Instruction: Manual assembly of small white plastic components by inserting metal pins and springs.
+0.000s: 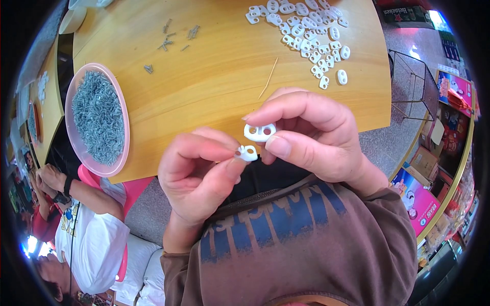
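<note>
Left hand [193, 176] pinches small white clip [249, 154], finger and thumb nearly closed around it; right hand [319, 135] pinches two-holed white disc [260, 134] just beyond clip, gap equally narrow. Both look light, stiff, slick; thin bridges perhaps fragile, outer rims safest hold. Beyond grip: wooden table [194, 102], scattered white pieces [309, 22]. Left: pink bowl [106, 171] of metal parts [98, 120], person in white shirt [97, 245].

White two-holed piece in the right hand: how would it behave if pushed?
The white piece is probably stiff, looking unbent in the right hand. Small beside the hand, it is likely light. Its oval, flattish shape suggests sliding over rolling.
</note>
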A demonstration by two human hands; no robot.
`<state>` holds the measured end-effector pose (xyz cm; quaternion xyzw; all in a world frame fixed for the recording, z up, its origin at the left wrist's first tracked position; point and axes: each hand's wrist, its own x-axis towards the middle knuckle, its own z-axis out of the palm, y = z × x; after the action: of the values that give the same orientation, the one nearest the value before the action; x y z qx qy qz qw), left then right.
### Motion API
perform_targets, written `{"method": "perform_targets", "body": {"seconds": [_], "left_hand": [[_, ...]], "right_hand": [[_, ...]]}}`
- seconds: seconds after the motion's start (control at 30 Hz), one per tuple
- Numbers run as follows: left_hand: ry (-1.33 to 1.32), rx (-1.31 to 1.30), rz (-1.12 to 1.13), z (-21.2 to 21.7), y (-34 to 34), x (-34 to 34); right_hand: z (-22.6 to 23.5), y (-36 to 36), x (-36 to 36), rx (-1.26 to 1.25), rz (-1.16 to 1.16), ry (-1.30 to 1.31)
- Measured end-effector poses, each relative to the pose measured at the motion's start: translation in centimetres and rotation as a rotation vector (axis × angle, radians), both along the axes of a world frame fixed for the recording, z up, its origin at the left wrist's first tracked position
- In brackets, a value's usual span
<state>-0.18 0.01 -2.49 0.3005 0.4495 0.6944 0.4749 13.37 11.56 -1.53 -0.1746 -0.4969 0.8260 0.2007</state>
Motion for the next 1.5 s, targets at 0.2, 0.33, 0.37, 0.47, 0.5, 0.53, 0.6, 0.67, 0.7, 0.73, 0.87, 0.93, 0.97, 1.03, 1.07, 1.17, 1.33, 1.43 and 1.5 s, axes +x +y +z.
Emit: {"method": "perform_targets", "body": {"seconds": [0.2, 0.33, 0.37, 0.47, 0.5, 0.53, 0.6, 0.67, 0.7, 0.73, 0.87, 0.93, 0.97, 1.03, 1.07, 1.17, 1.33, 1.43, 1.5], "left_hand": [[0.489, -0.36, 0.201, -1.1, 1.0, -1.4], [0.971, -0.421, 0.279, -2.3, 1.9, -2.6], [0.968, -0.417, 0.279, -2.4, 2.2, -2.8], [1.174, -0.389, 0.246, -2.6, 2.7, -2.8], [1.238, -0.395, 0.261, -2.5, 2.9, -2.7], [1.303, -0.401, 0.276, -2.4, 3.2, -2.4], [1.356, -0.338, 0.289, -2.2, 3.5, -1.9], [1.41, -0.279, 0.304, -1.9, 4.2, -1.0], [1.349, -0.24, 0.213, -1.5, 4.7, -0.1], [1.287, -0.201, 0.122, -1.3, 5.2, 0.6], [1.327, -0.219, -0.039, -1.5, 7.7, 1.5], [1.35, -0.343, -0.15, -1.4, 8.5, 1.3], [1.351, -0.338, -0.152, -1.2, 8.7, 1.3], [1.338, -0.443, -0.29, -0.8, 9.0, 1.2], [1.34, -0.441, -0.291, -0.8, 9.1, 1.1], [1.367, -0.391, -0.297, -0.8, 8.9, 0.9], [1.38, -0.359, -0.355, -0.6, 8.3, 0.6], [1.34, -0.35, -0.264, -1.1, 7.7, 0.3], [1.337, -0.364, -0.163, -0.7, 7.5, 0.6]], "right_hand": [[-0.7, 0.4, 0.2, 0.295, -0.082, -0.13], [-1.1, 1.3, 0.4, 0.551, -0.164, -0.171], [-1.0, 1.5, 0.6, 0.555, -0.165, -0.173], [-1.0, 2.1, 1.0, 0.562, -0.325, -0.232], [-1.0, 2.3, 1.1, 0.566, -0.327, -0.233], [-1.0, 2.5, 1.2, 0.52, -0.354, -0.207], [-0.9, 2.7, 1.3, 0.476, -0.385, -0.184], [-0.8, 2.6, 1.3, 0.175, -0.395, -0.118], [-0.8, 2.5, 1.3, 0.176, -0.394, -0.117], [-0.9, 2.5, 1.4, 0.133, -0.394, -0.109], [-0.5, 2.3, 1.4, 0.049, -0.397, -0.058], [-0.3, 2.3, 1.5, 0.016, -0.387, -0.053], [-0.3, 2.2, 1.7, -0.018, -0.379, -0.055], [0.2, 2.3, 1.9, -0.049, -0.382, -0.067], [0.4, 2.4, 2.0, -0.095, -0.365, -0.063], [0.5, 2.7, 2.2, -0.15, -0.33, -0.038], [0.9, 2.6, 2.3, -0.182, -0.289, -0.006], [1.0, 2.7, 2.3, -0.191, -0.281, -0.012], [0.9, 2.7, 2.3, -0.176, -0.269, -0.016]]}}
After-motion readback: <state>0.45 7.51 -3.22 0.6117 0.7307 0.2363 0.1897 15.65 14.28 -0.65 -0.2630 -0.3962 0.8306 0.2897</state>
